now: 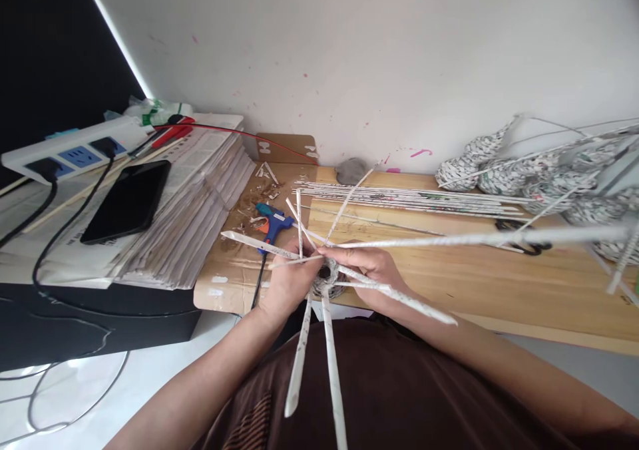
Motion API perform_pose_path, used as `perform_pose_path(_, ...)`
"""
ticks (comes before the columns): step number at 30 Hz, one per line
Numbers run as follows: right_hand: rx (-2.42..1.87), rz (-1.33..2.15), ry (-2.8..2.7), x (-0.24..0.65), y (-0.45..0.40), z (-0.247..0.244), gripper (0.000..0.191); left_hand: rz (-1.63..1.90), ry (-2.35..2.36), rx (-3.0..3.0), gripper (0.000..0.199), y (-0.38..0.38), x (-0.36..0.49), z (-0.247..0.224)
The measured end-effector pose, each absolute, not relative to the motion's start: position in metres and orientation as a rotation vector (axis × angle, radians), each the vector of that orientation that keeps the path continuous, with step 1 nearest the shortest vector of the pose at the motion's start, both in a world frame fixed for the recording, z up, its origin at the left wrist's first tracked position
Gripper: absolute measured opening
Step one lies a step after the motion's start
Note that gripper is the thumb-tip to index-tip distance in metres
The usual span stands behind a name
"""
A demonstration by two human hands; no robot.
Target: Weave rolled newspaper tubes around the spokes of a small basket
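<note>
Between my two hands is a small round weaving of rolled newspaper tubes (328, 289), with a dark hole at its middle and several tubes sticking out all round like spokes. My left hand (290, 278) is closed on its left side, fingers partly hidden behind the tubes. Gripping the right side, my right hand (372, 269) has its thumb laid along the upper rim, where a long paper tube (439, 240) runs off to the right. Two spokes point down over the brown shirt (389, 383).
A blue glue gun (274, 225) lies on cardboard (224, 273). Loose paper tubes (409, 200), black scissors (522, 238) and several woven paper pieces (504, 170) sit on the wooden table. To the left, a newspaper stack (210, 190) bears a phone (127, 200) and a power strip (74, 154).
</note>
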State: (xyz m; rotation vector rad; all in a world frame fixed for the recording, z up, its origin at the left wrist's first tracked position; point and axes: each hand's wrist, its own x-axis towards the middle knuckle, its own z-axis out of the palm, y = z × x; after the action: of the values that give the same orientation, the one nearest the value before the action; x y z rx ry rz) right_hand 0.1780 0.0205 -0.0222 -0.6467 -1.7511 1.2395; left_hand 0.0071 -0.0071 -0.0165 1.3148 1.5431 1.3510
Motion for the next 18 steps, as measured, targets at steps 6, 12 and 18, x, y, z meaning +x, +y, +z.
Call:
perform_pose_path(6, -0.997, 1.169, -1.857, 0.185, 0.02, -0.011, 0.03, 1.284, 1.497, 1.354, 0.022, -0.006, 0.004, -0.01)
perform_pose_path(12, -1.059, 1.284, -1.741, 0.189, 0.014, -0.006, 0.018, 1.266, 1.487, 1.316, 0.024, -0.01, 0.003, -0.007)
perform_pose_path(18, -1.07, 1.287, -1.792, 0.187, 0.005, 0.0, 0.015, 1.274, 1.44, 1.332, 0.022, -0.011, 0.005, -0.007)
